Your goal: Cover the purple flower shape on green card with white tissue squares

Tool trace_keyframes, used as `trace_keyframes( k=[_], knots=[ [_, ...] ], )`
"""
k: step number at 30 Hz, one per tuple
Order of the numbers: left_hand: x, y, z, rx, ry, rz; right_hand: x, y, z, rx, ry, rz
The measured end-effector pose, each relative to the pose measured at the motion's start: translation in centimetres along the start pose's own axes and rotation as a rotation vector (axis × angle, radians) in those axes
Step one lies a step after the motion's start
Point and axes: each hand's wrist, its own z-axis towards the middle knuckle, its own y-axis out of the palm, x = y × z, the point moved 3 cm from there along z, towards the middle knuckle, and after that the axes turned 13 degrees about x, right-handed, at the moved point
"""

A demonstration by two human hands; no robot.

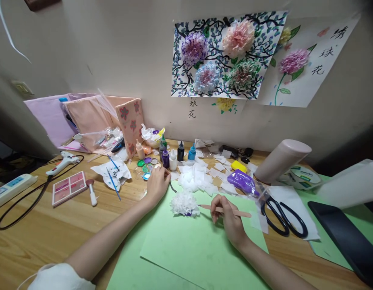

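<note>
The white flower (183,201) lies on the green paper (180,249), near its top edge, with a patch of purple at its lower rim; the right hand (228,219) holds a pencil (230,210) between closed fingers, its dark tip at the flower's right side, though whether it touches cannot be told; the left hand (157,185) is at the paper's upper left edge, its fingers curled narrow beside the white scraps (189,177), and I cannot tell whether they grip anything; behind it on the counter (83,225) stand small paint bottles (165,159); to the right of the scraps lies a purple bag (241,181), with a yellow block (239,166) just behind it; scissors (287,223) with black handles lie right of the right hand, and a dark phone (343,237) lies farther right; at left, two blue brushes (114,185) rest on crumpled tissue (124,173).
</note>
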Motion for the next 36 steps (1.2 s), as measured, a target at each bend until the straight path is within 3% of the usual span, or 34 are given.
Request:
trace_keyframes(
  k=[16,21,28,34,36],
  knots=[
    [0.4,-2.1,0.5,0.035,0.005,-0.320,-0.4,0.0,0.1,0.023,-0.030,0.005],
    [1.0,-3.7,0.4,-0.004,-0.038,-0.442,-0.7,0.0,0.0,0.021,-0.054,0.009],
    [2.8,-6.6,-1.1,-0.220,-0.128,-0.675,-0.8,-0.2,-0.5,-0.048,-0.154,-0.005],
    [5.9,-7.2,-5.4,-0.744,-0.032,-0.791,-1.3,0.5,-1.4,-0.262,-0.385,-0.248],
    [6.4,-6.7,-6.6,-0.779,-0.037,-0.761,-1.4,0.6,-1.6,-0.279,-0.474,-0.320]
  ],
)
